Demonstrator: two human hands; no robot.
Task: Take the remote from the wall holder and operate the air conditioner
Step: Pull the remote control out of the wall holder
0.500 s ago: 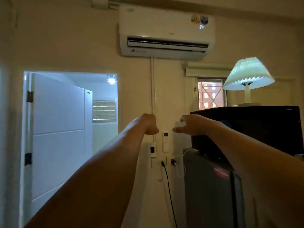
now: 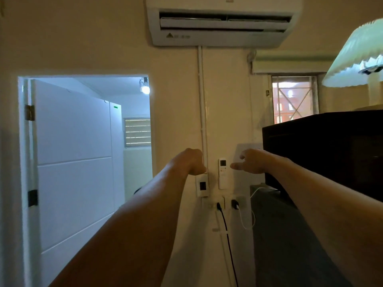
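The remote (image 2: 222,173) hangs on the wall, upright, its long axis vertical, with the small display at its 12 o'clock end and the button field running down toward 6 o'clock; its face looks out into the room. The wall holder itself is too small and pale to make out, so I cannot tell how much of the lower body it cups.

At 3 o'clock from the remote, near but not touching, is the right hand (image 2: 251,162). Its fingers (image 2: 235,166) are loosely apart, one stretched toward the remote's middle, and hold nothing. At 9 o'clock the left hand (image 2: 191,161) is curled into a loose fist, fingers together and empty, just above a small wall controller (image 2: 202,185).

The step in hand appears to be the reach. To do it well, the right hand should pinch the remote by its two long edges, thumb on one side and fingers on the other, above the holder, then lift straight toward 12 o'clock so it slides free rather than levering outward.

Above, at 12 o'clock, is the air conditioner (image 2: 221,23). Below, at 6 o'clock, plugs sit in the sockets (image 2: 226,204).
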